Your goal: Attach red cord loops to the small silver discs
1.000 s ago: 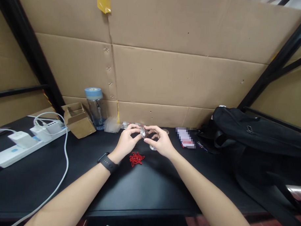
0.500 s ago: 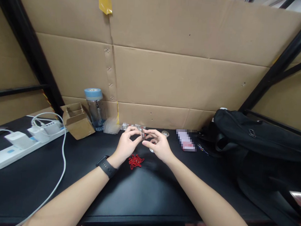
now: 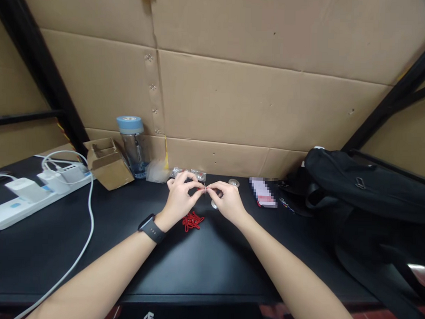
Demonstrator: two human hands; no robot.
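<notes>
since the frame a second earlier, we see both hands drawn closer together just above the centre of the frame, and the small metal piece (image 3: 205, 189) turned from showing a round, shiny face to showing only a thin edge. the left hand (image 3: 180, 196) and the right hand (image 3: 229, 202) each pinch that piece between thumb and forefinger, with the other fingers loosely curled; the fingertips of the two hands nearly meet. the piece sits between them, held above the matte black table (image 3: 195, 266); a trace of red shows at it, though we cannot tell what it is.

just below the hands, on the table, lies a small tangled heap of red loops (image 3: 192, 220). a flat silvery disc (image 3: 233, 182) rests just behind the right hand, and another (image 3: 214, 205) is partly hidden at its near side. a black band watch (image 3: 151, 228) wraps the left wrist.

left of centre, against the corrugated cardboard wall (image 3: 256, 105), stand a clear bottle with a pale blue lid (image 3: 132, 145), an open brown cardboard box (image 3: 108, 163) and crumpled clear plastic bags (image 3: 158, 170). at the left edge we note a white power strip (image 3: 30, 197) with a smooth, curving white cable (image 3: 89, 220). a soft black fabric bag (image 3: 365, 188) fills the right.
</notes>
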